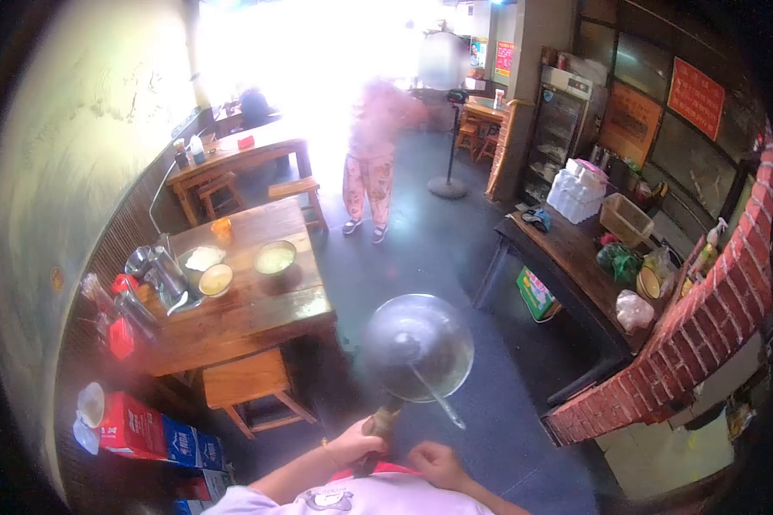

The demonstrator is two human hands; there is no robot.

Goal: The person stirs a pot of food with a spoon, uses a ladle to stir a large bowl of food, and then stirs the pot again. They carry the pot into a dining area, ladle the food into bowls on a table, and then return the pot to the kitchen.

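Note:
A large round metal pan [386, 343] is held out in front of my body, with a light-coloured utensil [440, 398] lying across its rim. My left hand [362, 442] is wrapped round the pan's handle [381, 422]. Just right of the handle, my right hand [436, 466] is closed near my waist; whether it holds anything is hidden. Part of the view is hazy and blurred.
At left a wooden table [275, 318] carries bowls and metal containers, with a stool [247, 378] beside it. Boxes stand lower left. A person [371, 172] stands ahead near a fan [447, 187]. A cluttered dark table [567, 257] and brick wall [661, 373] are right.

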